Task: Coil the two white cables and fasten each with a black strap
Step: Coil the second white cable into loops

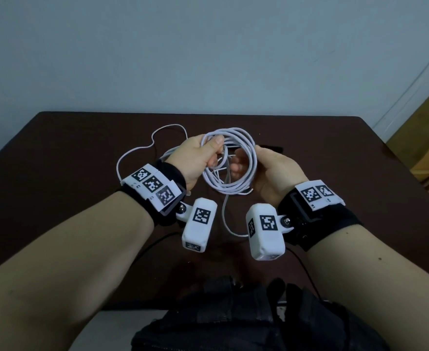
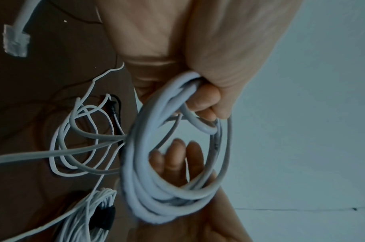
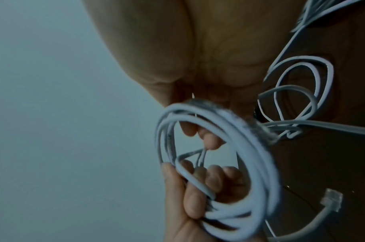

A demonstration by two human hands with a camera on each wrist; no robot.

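Above the tabletop, between both hands: one thick white cable, wound in several round turns, lifted off the surface.

Left hand: clenched round the turns at the coil's upper left, thumb pressed over the strands, fingers curled beneath.

Right hand: cradles the coil's right side; fingers pass behind and through the ring, loosely curved. Whether they pinch any strand cannot be told.

Loose tail: hangs from the coil's lower edge down toward the tabletop; not yet wound in. A clear plug lies on the tabletop; judged the end of this cable.

Second item: thin white cable, lying in open loops on the tabletop left of and behind the hands, uncoiled. The left wrist view shows a bundle of thin white strands with a black strap round it; its relation to the loose loops cannot be told.

Spare black strap: a dark strip behind the right hand, probably the one for this coil.

Risks, as judgement:
- Turns are uneven; if the left grip slackens, they may spring apart.
- Hanging tail may snag the thin loops and drag them along.
- Reaching for the strap leaves one hand holding everything; the coil may sag or unwind.
- A strap closed over too few turns leaves strays.
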